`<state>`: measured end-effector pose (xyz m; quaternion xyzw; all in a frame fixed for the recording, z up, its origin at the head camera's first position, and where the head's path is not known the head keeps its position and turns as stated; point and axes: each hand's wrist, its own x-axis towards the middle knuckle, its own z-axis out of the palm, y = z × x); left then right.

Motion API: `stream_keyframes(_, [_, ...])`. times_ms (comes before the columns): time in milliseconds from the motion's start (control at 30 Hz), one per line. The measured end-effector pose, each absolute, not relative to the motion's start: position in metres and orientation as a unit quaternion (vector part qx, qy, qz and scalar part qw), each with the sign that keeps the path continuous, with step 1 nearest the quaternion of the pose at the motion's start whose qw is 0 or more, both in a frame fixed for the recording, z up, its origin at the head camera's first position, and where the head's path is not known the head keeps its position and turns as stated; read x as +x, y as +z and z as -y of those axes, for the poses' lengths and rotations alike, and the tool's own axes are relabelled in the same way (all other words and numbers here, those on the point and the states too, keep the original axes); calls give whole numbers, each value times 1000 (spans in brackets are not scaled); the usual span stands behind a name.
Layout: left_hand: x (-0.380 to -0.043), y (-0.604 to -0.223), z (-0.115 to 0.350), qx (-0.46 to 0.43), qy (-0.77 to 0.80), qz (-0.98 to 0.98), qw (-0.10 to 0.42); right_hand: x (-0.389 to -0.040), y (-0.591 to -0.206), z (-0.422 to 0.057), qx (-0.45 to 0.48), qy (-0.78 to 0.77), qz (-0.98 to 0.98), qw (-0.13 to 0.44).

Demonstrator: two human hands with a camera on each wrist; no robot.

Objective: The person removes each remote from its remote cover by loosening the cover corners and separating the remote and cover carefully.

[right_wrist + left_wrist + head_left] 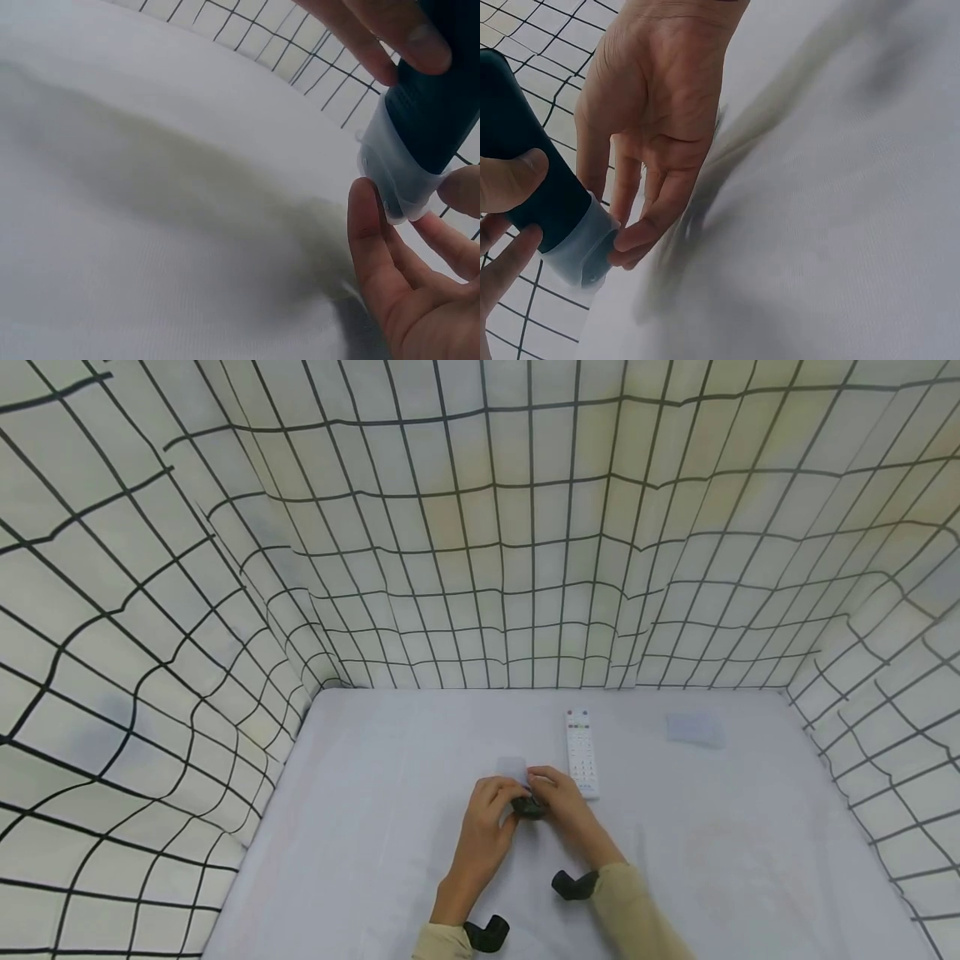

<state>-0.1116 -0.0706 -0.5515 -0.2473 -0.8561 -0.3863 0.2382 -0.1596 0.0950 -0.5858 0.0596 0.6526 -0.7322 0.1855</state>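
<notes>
Both hands meet at a dark teal oblong object [528, 808] with rounded ends; its exact kind cannot be told. My left hand [483, 827] grips its body, thumb on one face and fingers on the other, as the left wrist view shows. A soft translucent sleeve [585, 244] covers one end of the oblong object. My right hand [566, 814] pinches that sleeve [401, 169] between thumb and fingertips. Just beyond the hands in the head view is a small translucent patch [512, 767], partly hidden by fingers.
A white remote control [581, 756] lies just beyond my right hand. Farther right on the white table [360, 810] is a pale bluish flat sheet [693, 729]. Netting [480, 560] over white cloth stands around the sides and back. Black wrist mounts [573, 885] protrude inward from the sleeves.
</notes>
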Motion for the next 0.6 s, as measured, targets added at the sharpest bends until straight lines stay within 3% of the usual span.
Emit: stream_keyframes(600, [-102,-550,72,-245,-359,867,245,-162,-573,-97,88,-781,-592,180])
